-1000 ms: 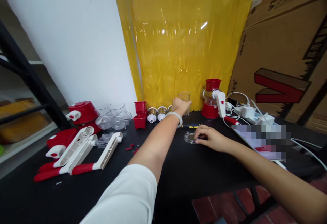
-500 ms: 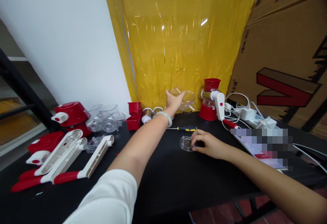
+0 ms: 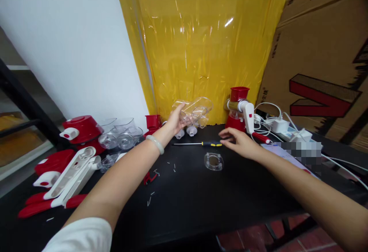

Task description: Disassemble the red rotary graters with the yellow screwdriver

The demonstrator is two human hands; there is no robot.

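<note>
My left hand grips a clear plastic housing with round openings, lifted above the back of the black table. Over the table to its right is my right hand, fingers apart and holding nothing. Its fingertips are close to the handle of a screwdriver, whose shaft points left. A flat clear plastic ring plate lies in front of the screwdriver. Behind my right hand stands an assembled red and white rotary grater with a crank. White-ended grating drums show below the held housing.
At left sit red grater bases, clear housings and white crank handles with red grips. A small red part lies among several thin pins or screws. White chargers and cables and a tablet occupy the right.
My left hand has turned the clear housing and brought it slightly left. My right hand has let go of the ring plate and moved up and right, away from it.
</note>
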